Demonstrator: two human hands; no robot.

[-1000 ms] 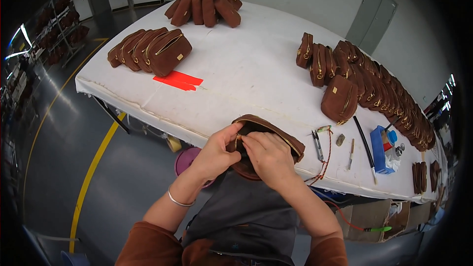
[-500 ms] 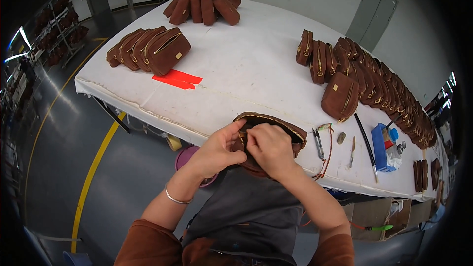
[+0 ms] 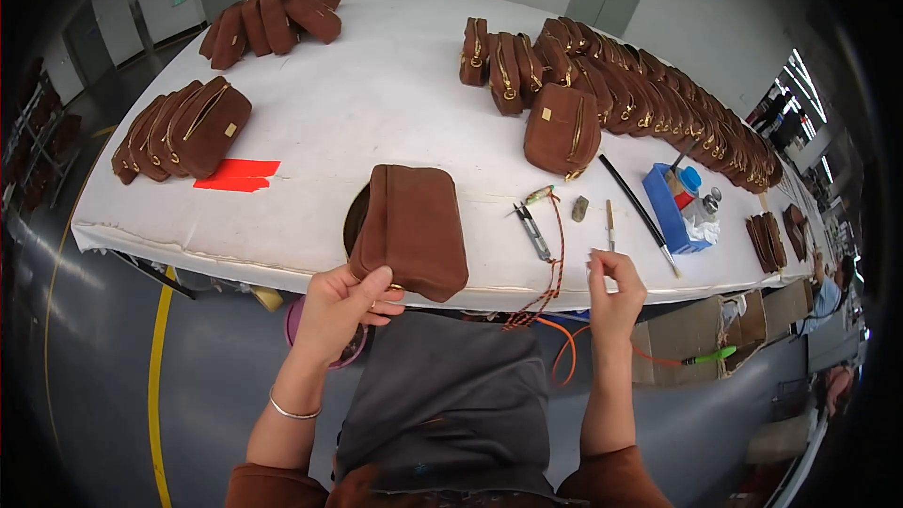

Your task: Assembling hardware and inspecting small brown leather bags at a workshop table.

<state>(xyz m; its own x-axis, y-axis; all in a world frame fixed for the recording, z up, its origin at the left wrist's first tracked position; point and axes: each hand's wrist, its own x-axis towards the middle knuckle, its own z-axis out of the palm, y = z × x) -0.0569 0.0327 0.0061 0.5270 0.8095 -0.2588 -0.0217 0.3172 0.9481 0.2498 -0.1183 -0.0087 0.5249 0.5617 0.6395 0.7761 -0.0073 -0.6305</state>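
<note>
Near the table's front edge stands a brown zip pouch (image 3: 423, 230), its plain side toward me and its opening partly showing on the left. My left hand (image 3: 346, 306) pinches its lower left corner between thumb and fingers, by a small gold ring. Away to the right, my right hand (image 3: 616, 290) is raised with thumb and fingertips pressed together; whatever lies between them is too small to make out. Just beyond that hand lie a thin stick-like tool (image 3: 609, 226) and a pair of thread snips (image 3: 533, 230) beside a red cord (image 3: 559, 245).
A long row of brown pouches (image 3: 649, 99) fills the right back. More pouches stand at left (image 3: 193, 132) and far left (image 3: 268, 23). Red tape (image 3: 237, 175) marks the white table (image 3: 376, 85). A blue box (image 3: 673, 212) of bottles and a black-handled brush (image 3: 640, 216) lie right.
The pouch was gripped open by both hands; now it is turned plain side toward me in my left hand alone. My right hand has left it and moved right. The view has shifted right.
</note>
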